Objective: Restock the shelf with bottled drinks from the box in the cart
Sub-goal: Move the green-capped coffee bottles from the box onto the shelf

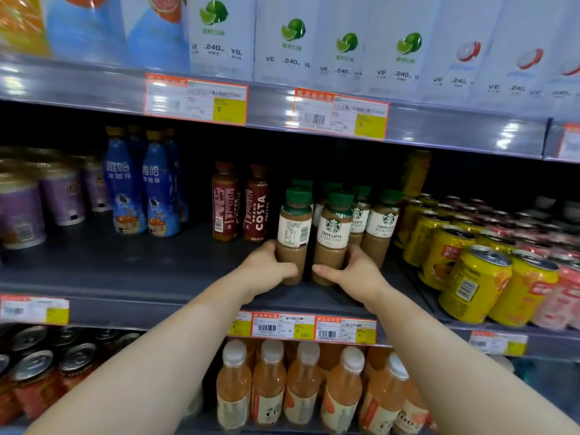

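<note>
Two bare forearms come in from the near edge, reaching up to the middle dark grey metal shelf (125, 271). The left hand (266, 268) has its fingers curled round the base of a green-capped clear plastic latte bottle with its barcode side facing out (293, 233). The right hand (351, 271) wraps the base of a second green-capped latte bottle showing the Caffe Latte label (332, 237), thumb pointing left across the front. Both bottles stand upright at the near edge of the shelf, just in front of the row of matching latte bottles (383, 221), with two dark red Costa coffee bottles (248, 205) to the left and yellow drink cans (470, 277) to the right.

Looks like the placing step to me. Next would be letting go, maybe turning the left bottle so its label faces front. Can't see the cart or box from here.
</note>
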`<control>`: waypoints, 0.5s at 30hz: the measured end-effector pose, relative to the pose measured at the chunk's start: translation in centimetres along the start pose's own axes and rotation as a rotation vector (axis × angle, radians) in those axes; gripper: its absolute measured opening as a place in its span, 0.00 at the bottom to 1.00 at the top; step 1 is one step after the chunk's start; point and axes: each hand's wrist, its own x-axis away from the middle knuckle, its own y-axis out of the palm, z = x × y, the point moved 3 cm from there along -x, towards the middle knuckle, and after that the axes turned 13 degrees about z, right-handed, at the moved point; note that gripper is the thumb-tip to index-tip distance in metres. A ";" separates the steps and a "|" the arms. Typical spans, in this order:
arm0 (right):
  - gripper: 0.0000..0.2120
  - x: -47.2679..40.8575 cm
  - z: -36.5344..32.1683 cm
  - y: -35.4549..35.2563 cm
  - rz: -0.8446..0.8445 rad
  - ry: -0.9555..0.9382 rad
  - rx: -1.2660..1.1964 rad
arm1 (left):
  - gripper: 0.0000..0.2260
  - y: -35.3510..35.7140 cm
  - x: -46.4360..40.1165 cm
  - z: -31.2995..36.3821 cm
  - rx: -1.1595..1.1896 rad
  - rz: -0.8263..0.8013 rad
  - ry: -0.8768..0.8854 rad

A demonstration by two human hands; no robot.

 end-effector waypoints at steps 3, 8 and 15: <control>0.33 0.0 0.2 -0.1 -0.034 0.005 -0.016 | 0.29 -0.5 0.1 -0.4 0.039 -0.020 0.035; 0.31 0.5 0.0 -0.2 -0.026 -0.036 0.022 | 0.34 0.0 0.4 0.3 -0.026 0.080 0.052; 0.30 0.5 0.0 -0.2 -0.019 -0.051 0.027 | 0.35 -0.4 0.5 0.0 0.049 0.031 0.045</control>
